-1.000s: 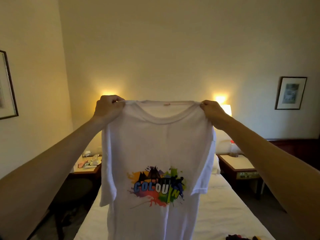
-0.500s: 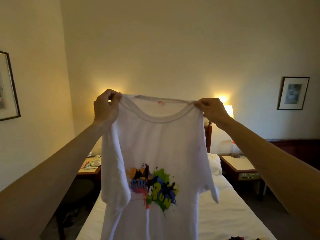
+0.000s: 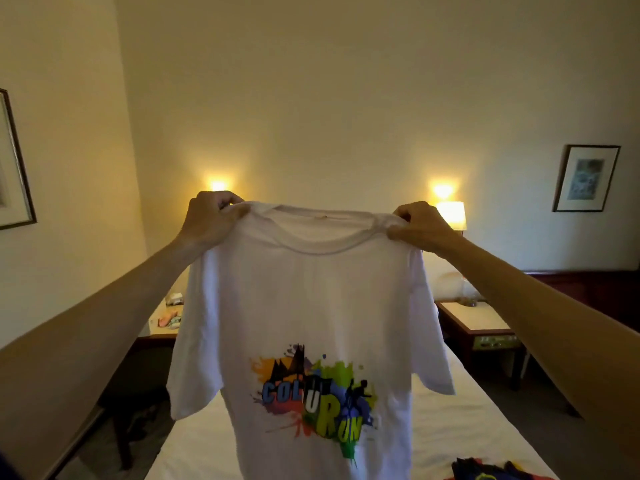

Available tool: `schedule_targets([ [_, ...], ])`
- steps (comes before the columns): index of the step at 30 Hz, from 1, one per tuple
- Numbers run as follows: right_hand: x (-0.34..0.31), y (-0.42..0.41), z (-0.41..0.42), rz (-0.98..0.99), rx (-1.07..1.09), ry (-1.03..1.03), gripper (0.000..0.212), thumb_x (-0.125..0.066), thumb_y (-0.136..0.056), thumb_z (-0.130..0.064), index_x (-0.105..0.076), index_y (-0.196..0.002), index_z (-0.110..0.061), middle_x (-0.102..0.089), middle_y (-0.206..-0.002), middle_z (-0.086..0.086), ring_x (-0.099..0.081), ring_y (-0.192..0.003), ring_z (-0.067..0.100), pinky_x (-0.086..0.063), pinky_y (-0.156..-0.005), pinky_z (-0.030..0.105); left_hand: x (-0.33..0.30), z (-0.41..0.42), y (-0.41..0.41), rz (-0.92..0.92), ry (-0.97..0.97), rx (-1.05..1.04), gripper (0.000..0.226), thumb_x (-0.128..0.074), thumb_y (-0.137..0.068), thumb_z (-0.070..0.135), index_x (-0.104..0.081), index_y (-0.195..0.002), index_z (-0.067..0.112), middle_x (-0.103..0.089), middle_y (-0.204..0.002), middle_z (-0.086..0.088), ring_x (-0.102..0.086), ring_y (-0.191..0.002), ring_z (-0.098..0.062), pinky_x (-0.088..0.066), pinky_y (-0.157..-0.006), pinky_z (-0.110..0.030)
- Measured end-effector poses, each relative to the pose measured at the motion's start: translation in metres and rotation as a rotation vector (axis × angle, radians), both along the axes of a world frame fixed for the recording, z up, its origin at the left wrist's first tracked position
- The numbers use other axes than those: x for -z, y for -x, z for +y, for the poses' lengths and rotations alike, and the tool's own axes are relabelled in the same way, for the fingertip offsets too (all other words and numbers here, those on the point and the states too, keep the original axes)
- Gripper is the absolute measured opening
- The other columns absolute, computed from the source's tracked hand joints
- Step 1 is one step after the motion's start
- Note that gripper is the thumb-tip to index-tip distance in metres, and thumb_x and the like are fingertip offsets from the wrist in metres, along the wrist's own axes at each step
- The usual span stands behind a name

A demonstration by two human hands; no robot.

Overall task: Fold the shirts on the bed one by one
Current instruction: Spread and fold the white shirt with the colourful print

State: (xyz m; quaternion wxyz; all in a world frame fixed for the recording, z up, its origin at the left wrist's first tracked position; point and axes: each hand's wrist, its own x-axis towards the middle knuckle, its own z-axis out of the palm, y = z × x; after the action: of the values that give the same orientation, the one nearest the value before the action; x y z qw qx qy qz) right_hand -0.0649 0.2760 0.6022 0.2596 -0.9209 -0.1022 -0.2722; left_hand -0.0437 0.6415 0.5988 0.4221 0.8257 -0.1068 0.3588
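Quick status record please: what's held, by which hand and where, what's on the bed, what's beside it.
held: white T-shirt, hanging in the air, print facing the camera
left hand: grips the shirt's shoulder by the collar
right hand: grips the other shoulder
bed: white sheet; dark clothes at the near right edge
beside bed: nightstand on the right, lit lamp
fold: not yet begun

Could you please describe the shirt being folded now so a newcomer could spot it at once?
Above the white bed, the left hand and right hand hold up a white T-shirt. Unlike the dark clothes below, it carries a colourful splash print.
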Motion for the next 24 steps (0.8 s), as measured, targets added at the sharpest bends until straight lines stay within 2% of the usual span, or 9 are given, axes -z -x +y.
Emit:
schedule_targets([
  [3,0.000,-0.003,-0.005,-0.073,0.059,-0.104,0.017,-0.085,-0.073,-0.022,-0.071,-0.076,-0.013,-0.058,-0.065,-0.009,-0.052,-0.064,0.006,-0.039,-0.062,0.023,0.006,0.000,-0.003,-0.041,0.017,-0.005,0.021,-0.072,-0.087,0.033,-0.072,-0.074,0.016,-0.064,-0.069,0.001,-0.052,-0.068,-0.016,-0.038,-0.061,-0.026],
  [7,-0.001,-0.011,-0.008,-0.187,0.060,-0.168,0.011,-0.078,-0.081,-0.022,-0.075,-0.079,-0.012,-0.059,-0.063,-0.008,-0.053,-0.064,0.009,-0.039,-0.060,0.020,0.003,-0.007,-0.002,-0.170,0.174,-0.019,0.028,-0.072,-0.084,0.041,-0.070,-0.074,0.015,-0.060,-0.065,-0.004,-0.047,-0.062,-0.015,-0.036,-0.059,-0.028],
  [10,0.007,-0.011,-0.008,-0.018,0.040,0.045,0.022,-0.068,-0.091,-0.022,-0.073,-0.080,-0.003,-0.060,-0.066,0.002,-0.051,-0.067,0.016,-0.039,-0.067,0.027,0.011,-0.009,-0.003,0.012,-0.121,-0.041,0.026,-0.071,-0.088,0.038,-0.071,-0.077,0.015,-0.059,-0.066,-0.003,-0.053,-0.069,-0.022,-0.036,-0.064,-0.030],
  [11,0.011,-0.012,-0.009,-0.002,0.043,0.065,0.025,-0.065,-0.093,-0.023,-0.072,-0.082,-0.002,-0.062,-0.070,0.006,-0.051,-0.069,0.017,-0.038,-0.071,0.029,0.015,-0.007,-0.004,0.033,-0.136,-0.027,0.026,-0.070,-0.089,0.036,-0.072,-0.079,0.012,-0.058,-0.068,-0.003,-0.054,-0.071,-0.022,-0.036,-0.066,-0.030],
  [14,0.020,-0.016,-0.010,-0.077,0.068,-0.088,0.033,-0.054,-0.099,-0.026,-0.070,-0.087,0.000,-0.067,-0.084,0.017,-0.053,-0.073,0.021,-0.042,-0.072,0.036,0.019,-0.001,-0.002,-0.007,0.092,0.091,0.024,-0.068,-0.092,0.031,-0.071,-0.082,0.009,-0.052,-0.063,0.003,-0.045,-0.064,-0.014,-0.035,-0.065,-0.028],
  [17,0.025,-0.020,-0.009,-0.002,0.089,-0.079,0.031,-0.052,-0.100,-0.027,-0.069,-0.090,-0.004,-0.067,-0.089,0.013,-0.056,-0.083,0.024,-0.043,-0.078,0.036,0.027,-0.001,0.006,0.164,-0.041,0.201,0.017,-0.073,-0.079,0.027,-0.069,-0.064,0.020,-0.055,-0.059,0.007,-0.046,-0.065,-0.013,-0.037,-0.062,-0.027],
  [20,0.029,-0.024,-0.012,-0.033,0.115,-0.079,0.029,-0.053,-0.100,-0.028,-0.071,-0.089,-0.010,-0.062,-0.080,0.006,-0.054,-0.075,0.021,-0.039,-0.067,0.030,0.032,0.007,0.007,0.058,0.053,0.149,0.017,-0.069,-0.071,0.032,-0.067,-0.064,0.016,-0.058,-0.064,-0.003,-0.045,-0.064,-0.014,-0.036,-0.062,-0.031],
  [22,0.035,-0.025,-0.012,0.066,0.094,-0.067,0.030,-0.055,-0.098,-0.028,-0.070,-0.084,-0.005,-0.061,-0.075,0.007,-0.054,-0.071,0.023,-0.041,-0.063,0.031,0.042,0.013,0.002,0.073,-0.088,0.078,0.024,-0.070,-0.082,0.032,-0.068,-0.072,0.011,-0.064,-0.072,-0.012,-0.048,-0.065,-0.012,-0.037,-0.061,-0.029],
  [24,0.046,-0.030,-0.010,0.114,0.095,-0.058,0.028,-0.056,-0.097,-0.025,-0.073,-0.090,-0.004,-0.067,-0.085,0.012,-0.060,-0.082,0.030,-0.049,-0.075,0.039,0.064,0.014,-0.005,0.210,-0.261,0.017,0.029,-0.062,-0.096,0.028,-0.070,-0.082,0.004,-0.067,-0.083,-0.019,-0.055,-0.072,-0.018,-0.039,-0.066,-0.029],
])
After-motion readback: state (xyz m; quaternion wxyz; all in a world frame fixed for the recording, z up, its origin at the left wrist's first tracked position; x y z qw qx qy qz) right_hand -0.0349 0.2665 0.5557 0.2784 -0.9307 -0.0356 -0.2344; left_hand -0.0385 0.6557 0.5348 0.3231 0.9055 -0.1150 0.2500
